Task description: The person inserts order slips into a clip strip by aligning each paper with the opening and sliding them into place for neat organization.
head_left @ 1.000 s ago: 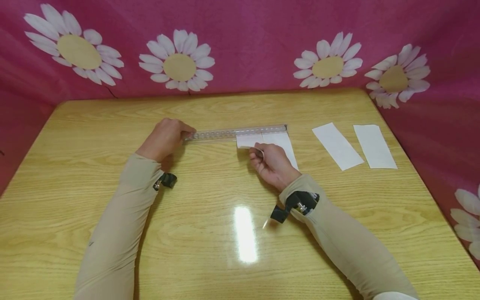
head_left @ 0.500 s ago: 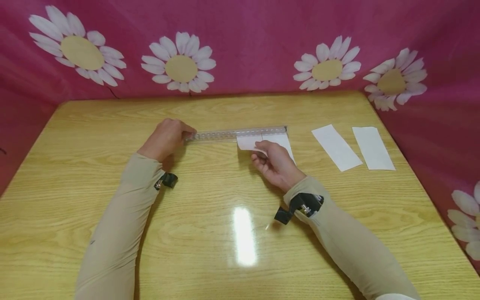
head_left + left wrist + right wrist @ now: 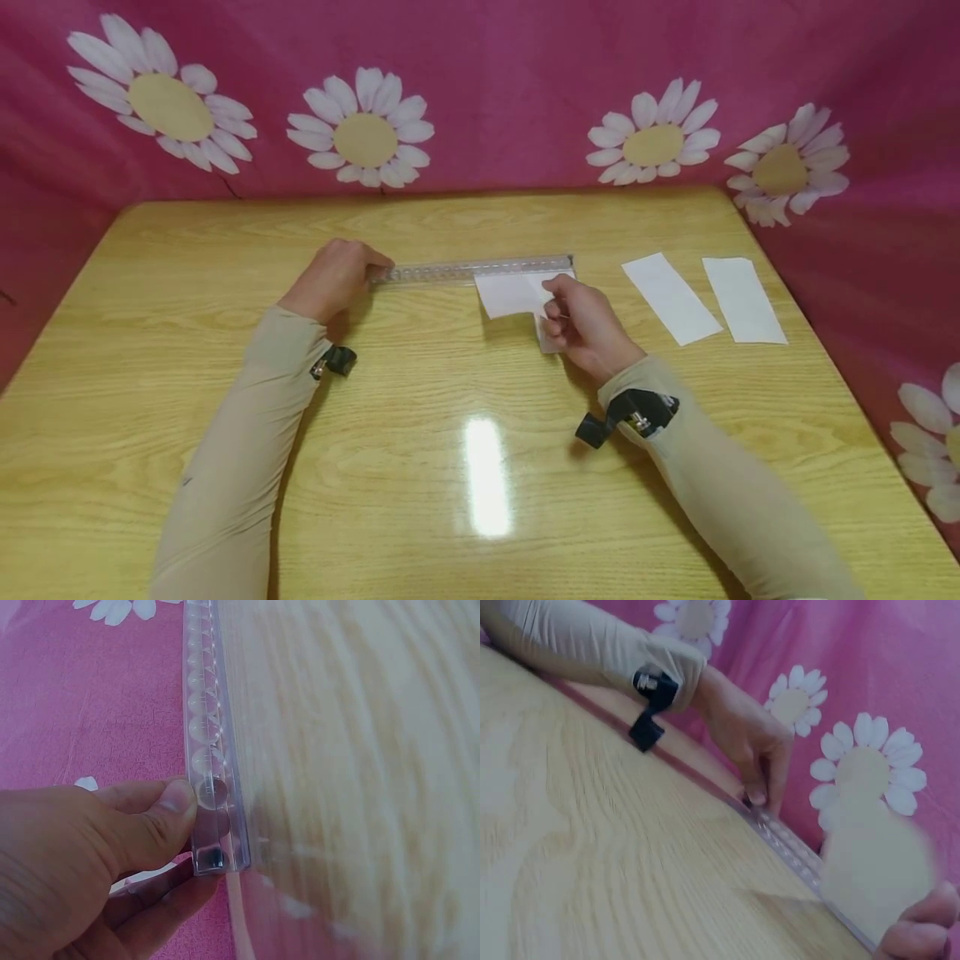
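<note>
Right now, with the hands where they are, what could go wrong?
The left hand grips the long, clear plastic strip at one end only, so the far end could swing or slip if the white paper sheet is tugged. The right hand holds that sheet, whose left part looks raised, so an uneven pull might crease or tear it.

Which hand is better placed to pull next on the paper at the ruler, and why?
Probably the right hand: it pinches that paper near the right end of the ruler. The left hand grips the ruler's other end, away from the paper.
</note>
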{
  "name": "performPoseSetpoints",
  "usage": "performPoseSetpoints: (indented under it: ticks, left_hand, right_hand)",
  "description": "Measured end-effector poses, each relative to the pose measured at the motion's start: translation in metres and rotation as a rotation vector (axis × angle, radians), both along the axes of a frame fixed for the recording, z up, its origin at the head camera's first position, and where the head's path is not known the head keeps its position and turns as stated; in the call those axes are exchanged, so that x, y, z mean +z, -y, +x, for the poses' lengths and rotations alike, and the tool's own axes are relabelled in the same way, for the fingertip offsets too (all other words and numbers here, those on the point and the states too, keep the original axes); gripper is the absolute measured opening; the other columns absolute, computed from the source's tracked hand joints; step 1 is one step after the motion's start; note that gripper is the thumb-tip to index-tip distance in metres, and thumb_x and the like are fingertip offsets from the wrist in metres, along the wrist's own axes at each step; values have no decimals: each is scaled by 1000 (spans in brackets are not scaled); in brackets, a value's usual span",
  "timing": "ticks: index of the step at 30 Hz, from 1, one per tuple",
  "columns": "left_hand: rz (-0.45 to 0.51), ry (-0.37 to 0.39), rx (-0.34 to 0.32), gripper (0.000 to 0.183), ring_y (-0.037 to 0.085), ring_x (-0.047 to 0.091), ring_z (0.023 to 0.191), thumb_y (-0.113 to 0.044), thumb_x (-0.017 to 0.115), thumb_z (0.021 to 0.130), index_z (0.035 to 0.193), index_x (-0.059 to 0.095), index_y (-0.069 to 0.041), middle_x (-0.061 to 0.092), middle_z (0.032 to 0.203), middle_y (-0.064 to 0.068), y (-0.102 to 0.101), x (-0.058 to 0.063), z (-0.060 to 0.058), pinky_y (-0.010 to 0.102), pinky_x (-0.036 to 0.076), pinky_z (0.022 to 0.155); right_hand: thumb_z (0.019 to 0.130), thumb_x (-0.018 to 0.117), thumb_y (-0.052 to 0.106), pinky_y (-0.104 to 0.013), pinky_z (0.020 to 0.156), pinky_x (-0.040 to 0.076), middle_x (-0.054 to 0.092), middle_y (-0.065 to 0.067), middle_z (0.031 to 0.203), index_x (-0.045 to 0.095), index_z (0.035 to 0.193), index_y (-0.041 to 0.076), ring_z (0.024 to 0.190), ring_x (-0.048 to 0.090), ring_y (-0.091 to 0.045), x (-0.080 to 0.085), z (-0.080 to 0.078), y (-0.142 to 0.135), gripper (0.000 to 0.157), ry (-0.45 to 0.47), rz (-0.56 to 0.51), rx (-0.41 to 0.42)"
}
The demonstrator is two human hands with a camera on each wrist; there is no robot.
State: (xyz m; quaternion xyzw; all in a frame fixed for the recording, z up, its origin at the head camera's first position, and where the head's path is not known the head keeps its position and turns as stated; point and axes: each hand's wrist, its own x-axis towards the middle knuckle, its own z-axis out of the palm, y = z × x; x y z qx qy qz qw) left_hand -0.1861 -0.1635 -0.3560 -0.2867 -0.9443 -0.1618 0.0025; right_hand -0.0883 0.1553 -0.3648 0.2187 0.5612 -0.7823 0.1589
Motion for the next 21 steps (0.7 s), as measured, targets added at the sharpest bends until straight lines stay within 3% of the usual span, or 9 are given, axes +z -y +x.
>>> performPoseSetpoints:
  ticks: [6, 12, 16, 21]
  left_hand:
    - [-9, -21, 5, 23, 37, 73, 108, -1, 64, 99, 116, 79, -4, 78, 115, 20, 0, -1, 0, 51, 58, 97]
    - [-19, -12, 20, 24, 37, 73, 108, -1, 63, 99, 117, 79, -4, 77, 116, 20, 2, -4, -2, 51, 59, 97]
    - [-14, -15, 18, 22, 37, 74, 108, -3, 65, 99, 116, 79, -4, 77, 116, 19, 2, -5, -3, 50, 58, 97]
    - [-13, -6, 19, 21, 36, 73, 109, -6, 68, 99, 117, 79, -5, 78, 116, 18, 1, -3, -3, 50, 58, 100]
  right_hand:
    - [105, 48, 22, -20, 44, 29, 45, 8, 59, 42, 99, 16, 50, 40, -8, 5, -2, -20, 10, 26, 24, -35]
    - [105, 49, 19, -20, 48, 33, 47, 7, 63, 47, 100, 14, 55, 42, -9, 15, -8, -41, 8, -52, 59, -60]
    - [105, 52, 20, -21, 52, 38, 50, 6, 66, 53, 96, 12, 58, 46, -10, 23, -13, -57, 12, -130, 153, -41]
    - [104, 58, 26, -23, 58, 46, 55, 7, 73, 63, 94, 15, 63, 53, -11, 31, -19, -78, 16, -179, 345, 5]
